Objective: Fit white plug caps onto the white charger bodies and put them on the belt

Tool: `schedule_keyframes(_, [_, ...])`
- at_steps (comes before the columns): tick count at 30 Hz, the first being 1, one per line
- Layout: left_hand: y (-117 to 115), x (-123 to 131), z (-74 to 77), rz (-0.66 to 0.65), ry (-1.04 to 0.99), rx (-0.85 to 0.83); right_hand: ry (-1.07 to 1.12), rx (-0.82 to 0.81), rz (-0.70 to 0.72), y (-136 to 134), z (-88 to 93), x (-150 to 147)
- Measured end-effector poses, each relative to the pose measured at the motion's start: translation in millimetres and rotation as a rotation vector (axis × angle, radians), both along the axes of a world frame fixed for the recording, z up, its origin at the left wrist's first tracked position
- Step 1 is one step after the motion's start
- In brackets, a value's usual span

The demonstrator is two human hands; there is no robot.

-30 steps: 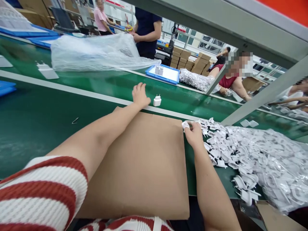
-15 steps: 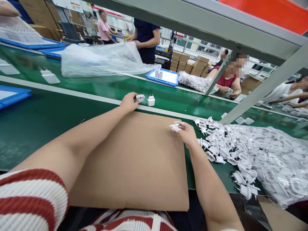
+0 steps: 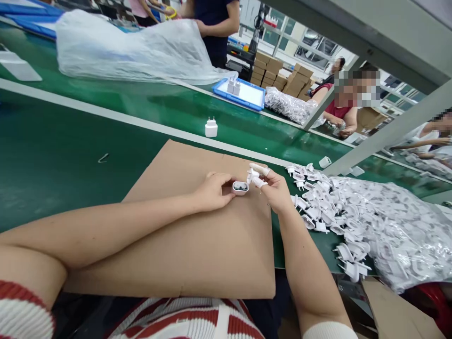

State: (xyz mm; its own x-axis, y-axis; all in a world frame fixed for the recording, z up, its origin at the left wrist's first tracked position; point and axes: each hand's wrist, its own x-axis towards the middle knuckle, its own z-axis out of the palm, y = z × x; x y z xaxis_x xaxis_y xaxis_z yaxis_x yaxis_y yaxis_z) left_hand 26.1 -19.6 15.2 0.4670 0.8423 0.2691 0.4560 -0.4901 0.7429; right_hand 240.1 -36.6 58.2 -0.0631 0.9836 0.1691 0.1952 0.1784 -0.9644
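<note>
My left hand (image 3: 212, 190) is closed round a small white charger shell (image 3: 240, 187), its open end facing up, above a brown cardboard sheet (image 3: 190, 245). My right hand (image 3: 275, 190), with white finger cots on, pinches a small white plug piece (image 3: 253, 177) right beside the shell. A finished white charger (image 3: 211, 127) stands on the green belt (image 3: 70, 150) beyond the cardboard.
A big heap of white plug pieces (image 3: 360, 221) lies to the right, partly in clear plastic. On the far belt sit a blue tray (image 3: 243, 94) with two chargers and a large clear plastic bag (image 3: 130, 47). Other people work across the line. A grey frame post (image 3: 388, 136) slants at right.
My left hand picked a charger shell off the belt and drew it back over the cardboard. My right hand took a plug piece from the heap and brought it to the shell.
</note>
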Motion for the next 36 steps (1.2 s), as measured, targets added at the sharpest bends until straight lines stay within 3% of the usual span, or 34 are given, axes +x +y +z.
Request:
schedule_keyframes(5, [6.5,-4.6,-2.2,-0.008,-0.057,-0.045,-0.325,0.216,-0.067,-11.2,7.7,-2.9])
schedule_keyframes(8, [9.4,-3.3,-4.4,-0.037,-0.075,-0.053,-0.613,0.384,0.000,-19.1,13.6,-6.9])
schedule_keyframes(13, [12.5,-3.7,-6.7,-0.061,-0.110,-0.033,-0.835,0.421,0.064,-17.8,8.7,-16.1])
schedule_keyframes(18, [12.7,-5.0,-4.3,-0.040,-0.104,-0.031,-0.930,0.416,0.049,-15.0,5.4,-21.3])
schedule_keyframes(24, [11.3,-4.3,-1.6,-0.040,-0.107,-0.040,-0.902,0.468,0.029,-18.2,6.8,-20.5])
schedule_keyframes(36, [11.7,-4.0,-0.1,-0.014,-0.080,-0.067,-0.970,0.419,0.064,-6.6,3.4,-23.6])
